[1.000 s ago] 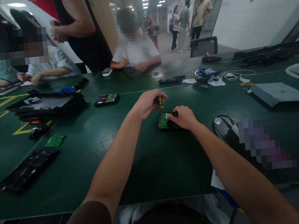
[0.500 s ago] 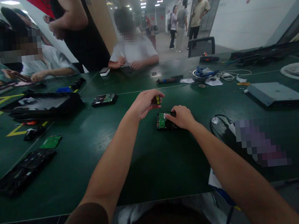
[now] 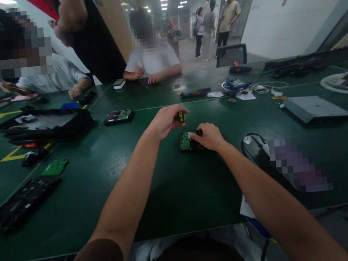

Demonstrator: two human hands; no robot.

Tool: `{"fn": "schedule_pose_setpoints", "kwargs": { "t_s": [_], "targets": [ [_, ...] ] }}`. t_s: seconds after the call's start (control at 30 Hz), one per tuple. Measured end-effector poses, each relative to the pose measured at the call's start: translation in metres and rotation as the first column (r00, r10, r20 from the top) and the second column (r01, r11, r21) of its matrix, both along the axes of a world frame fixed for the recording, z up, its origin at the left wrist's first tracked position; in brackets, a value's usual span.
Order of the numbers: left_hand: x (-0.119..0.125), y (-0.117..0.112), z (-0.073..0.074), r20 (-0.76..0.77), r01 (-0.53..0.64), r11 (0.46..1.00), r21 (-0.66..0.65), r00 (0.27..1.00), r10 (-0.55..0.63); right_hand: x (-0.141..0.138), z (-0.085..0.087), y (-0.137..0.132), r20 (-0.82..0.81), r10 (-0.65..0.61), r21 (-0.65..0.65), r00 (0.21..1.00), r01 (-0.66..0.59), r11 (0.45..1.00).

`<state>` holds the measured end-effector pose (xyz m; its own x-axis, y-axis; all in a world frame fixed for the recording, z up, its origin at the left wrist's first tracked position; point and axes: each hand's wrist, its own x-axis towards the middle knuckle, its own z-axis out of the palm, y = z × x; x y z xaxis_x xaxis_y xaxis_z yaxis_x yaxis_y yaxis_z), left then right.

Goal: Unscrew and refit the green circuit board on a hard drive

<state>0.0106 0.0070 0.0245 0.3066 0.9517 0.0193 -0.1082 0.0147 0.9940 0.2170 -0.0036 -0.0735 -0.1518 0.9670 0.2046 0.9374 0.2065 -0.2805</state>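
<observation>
My left hand (image 3: 169, 120) is closed around a screwdriver (image 3: 180, 116) with a black-and-yellow handle, just above and left of a hard drive. Its shaft and tip cannot be made out. The hard drive (image 3: 186, 141) lies flat on the green table with its green circuit board facing up. Gripping the drive's right side is my right hand (image 3: 210, 136), its thumb across the board and its fingers over the far edge.
Another hard drive (image 3: 119, 117) lies further back. At left are a black tray (image 3: 44, 124), a loose green circuit board (image 3: 55, 168) and a black panel (image 3: 22, 202). A grey metal box (image 3: 316, 108) and a cable (image 3: 244, 148) are at right. Co-workers sit opposite.
The view has shifted slightly. My hands keep nearly the same pose on the screwdriver and the hard drive. At the left, a co-worker's hand has moved right, toward a small black part.
</observation>
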Motion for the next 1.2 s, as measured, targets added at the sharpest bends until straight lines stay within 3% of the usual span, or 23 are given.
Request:
{"fn": "schedule_pose_setpoints", "kwargs": {
  "t_s": [0.3,0.5,0.77,0.9,1.0,1.1,1.2],
  "targets": [
    [0.0039,-0.0028,-0.0001,0.078,0.038,0.997,-0.071,0.996,-0.033,-0.0006,-0.0006,-0.001,0.005,-0.007,0.019,1.0,0.007,1.0],
    [0.0014,0.0007,0.0003,-0.057,-0.044,0.999,0.022,0.997,0.045,-0.0004,0.0019,-0.0026,0.005,-0.009,-0.001,1.0,0.009,1.0],
    [0.0059,-0.0006,-0.0009,0.045,-0.094,0.994,-0.053,0.994,0.096,-0.0005,0.003,-0.003,-0.005,-0.005,0.002,1.0,0.005,1.0],
    [0.0044,0.0035,-0.0038,-0.006,-0.195,0.98,0.039,0.981,0.196,-0.0005,0.0034,-0.0038,-0.019,-0.005,-0.016,1.0,0.004,1.0],
    [0.0029,0.0031,-0.0033,-0.04,-0.144,0.986,0.082,0.988,0.147,-0.0006,0.0028,-0.0039,-0.019,-0.008,-0.006,1.0,0.008,1.0],
    [0.0044,0.0001,-0.0017,0.008,-0.044,0.999,0.006,0.999,0.044,-0.0006,0.0014,-0.003,-0.012,-0.004,0.007,1.0,0.004,1.0],
    [0.0066,-0.0013,-0.0016,0.073,-0.014,0.998,-0.068,0.997,0.019,-0.0003,-0.0004,-0.0015,-0.005,-0.007,0.006,1.0,0.007,1.0]
  ]
}}
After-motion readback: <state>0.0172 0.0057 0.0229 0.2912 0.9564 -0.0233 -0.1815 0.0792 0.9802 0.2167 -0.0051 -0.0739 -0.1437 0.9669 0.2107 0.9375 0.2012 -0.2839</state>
